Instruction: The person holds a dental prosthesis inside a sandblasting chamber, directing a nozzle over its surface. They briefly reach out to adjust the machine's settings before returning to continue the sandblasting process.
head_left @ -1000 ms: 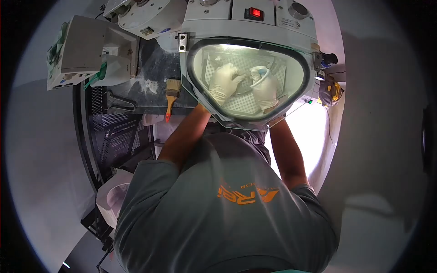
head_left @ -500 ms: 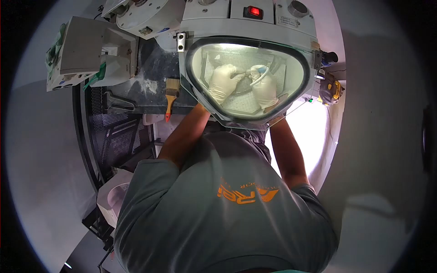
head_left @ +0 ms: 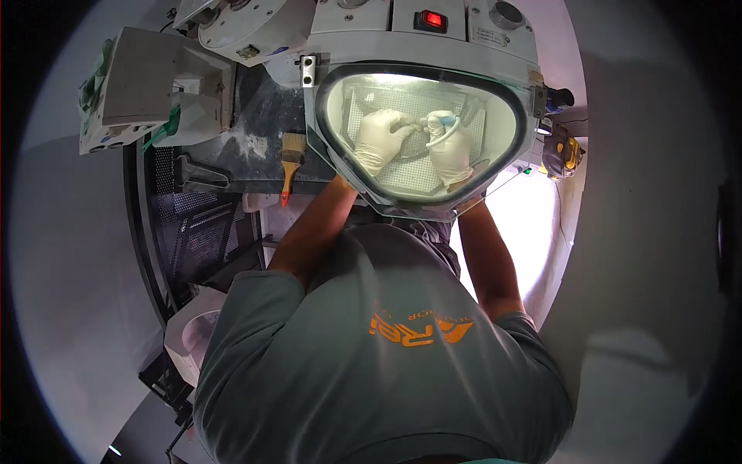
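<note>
Behind the window of a grey cabinet (head_left: 421,60), both hands work in pale gloves above a perforated grid (head_left: 412,176). My left hand (head_left: 381,139) pinches a small item at its fingertips, too small to make out. Close on its right, my right hand (head_left: 448,148) is closed around a handpiece with a pale blue part (head_left: 444,120) and a light hose (head_left: 442,138) looping over the fingers. The fingertips of both hands nearly meet around the small item.
A brush (head_left: 291,158) with a wooden handle lies on the dusty dark bench (head_left: 267,116) left of the cabinet. A red switch (head_left: 430,20) glows on top. Further left are a white machine (head_left: 147,85), a green cloth (head_left: 165,127) and a dark metal frame (head_left: 202,175).
My right hand has turned slightly, and the hose loop over its fingers has shifted. My left hand has barely moved.
</note>
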The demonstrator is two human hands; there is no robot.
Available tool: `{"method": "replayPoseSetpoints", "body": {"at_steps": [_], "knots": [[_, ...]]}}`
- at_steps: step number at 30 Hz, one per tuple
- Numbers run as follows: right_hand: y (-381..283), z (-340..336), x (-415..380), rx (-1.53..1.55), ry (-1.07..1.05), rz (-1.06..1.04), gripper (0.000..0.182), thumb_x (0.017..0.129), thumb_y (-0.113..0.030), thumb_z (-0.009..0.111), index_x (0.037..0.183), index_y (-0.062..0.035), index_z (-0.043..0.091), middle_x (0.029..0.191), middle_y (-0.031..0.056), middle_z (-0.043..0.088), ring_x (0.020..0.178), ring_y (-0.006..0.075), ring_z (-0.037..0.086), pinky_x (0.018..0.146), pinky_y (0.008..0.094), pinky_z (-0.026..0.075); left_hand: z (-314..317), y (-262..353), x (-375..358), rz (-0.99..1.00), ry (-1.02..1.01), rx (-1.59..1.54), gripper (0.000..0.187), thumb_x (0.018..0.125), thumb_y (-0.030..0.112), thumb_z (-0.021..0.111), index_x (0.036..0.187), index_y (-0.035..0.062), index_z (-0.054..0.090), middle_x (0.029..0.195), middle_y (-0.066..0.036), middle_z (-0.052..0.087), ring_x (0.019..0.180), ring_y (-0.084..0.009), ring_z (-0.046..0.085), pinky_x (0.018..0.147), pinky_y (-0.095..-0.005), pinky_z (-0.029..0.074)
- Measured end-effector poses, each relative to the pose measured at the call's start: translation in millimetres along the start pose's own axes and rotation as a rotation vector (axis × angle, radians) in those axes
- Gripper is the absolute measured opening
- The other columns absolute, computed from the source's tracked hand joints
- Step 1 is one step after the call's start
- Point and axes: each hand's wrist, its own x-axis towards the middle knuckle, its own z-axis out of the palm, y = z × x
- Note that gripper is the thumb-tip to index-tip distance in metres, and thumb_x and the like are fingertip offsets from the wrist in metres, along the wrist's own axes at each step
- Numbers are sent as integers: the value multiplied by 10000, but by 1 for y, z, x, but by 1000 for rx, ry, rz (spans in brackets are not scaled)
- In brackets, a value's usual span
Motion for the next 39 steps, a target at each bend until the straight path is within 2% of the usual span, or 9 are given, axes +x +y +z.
{"method": "replayPoseSetpoints", "body": {"at_steps": [9,15,16,19,22,28,33,37,39], "knots": [[14,2,2,-21,-7,-95,80,1040,-78,686,1047,-17,737,881,121,760,797,221,733,740,340,583,3,-10,1,47,-1,52,182,912,149,844,1055,37,835,984,-129,808,919,-269,764,852,-380,593],[9,0,1,-25,-16,-45,126,1059,-145,706,1053,-22,734,882,112,760,795,208,729,721,340,573,2,-8,2,88,4,71,160,898,146,846,1029,54,839,969,-129,806,903,-290,751,839,-391,589],[6,0,0,-19,-23,-26,134,1061,-153,709,1057,-22,735,885,110,761,797,205,729,719,339,572,2,-10,3,98,13,117,207,891,211,847,1013,45,832,972,-159,794,923,-342,756,864,-437,583],[15,0,0,8,-29,-57,92,1026,-86,709,1072,-13,740,917,116,767,832,207,731,749,331,572,3,-13,2,106,21,77,212,876,193,854,1009,32,820,968,-173,787,931,-355,758,867,-445,585],[17,0,0,-6,-33,-57,92,995,-41,705,1074,-9,740,931,122,771,851,222,740,768,330,575,4,-13,1,89,23,87,159,888,102,844,1030,33,822,952,-136,788,895,-286,752,840,-392,589],[20,2,1,-11,-5,-52,77,1023,-94,715,1056,-31,745,901,132,765,810,242,742,728,363,581,1,-8,1,110,6,117,181,888,135,859,1027,29,812,957,-146,777,889,-305,746,840,-404,587],[4,0,-1,66,-7,-7,161,1093,-171,688,1043,-23,726,876,62,747,768,129,687,668,296,542,3,-8,3,135,30,115,173,868,136,870,1002,40,817,930,-142,774,867,-323,742,810,-415,584],[10,3,1,145,26,31,226,1113,-237,679,1038,-26,712,874,25,738,770,101,665,659,283,528,1,-7,3,117,10,61,235,880,227,864,977,20,806,930,-167,774,896,-366,741,830,-455,578],[10,3,1,161,28,34,238,1115,-249,676,1037,-28,714,865,21,730,767,97,659,657,284,524,3,-9,2,110,17,99,199,876,172,868,1010,34,817,948,-157,775,887,-339,743,816,-429,581]]}}
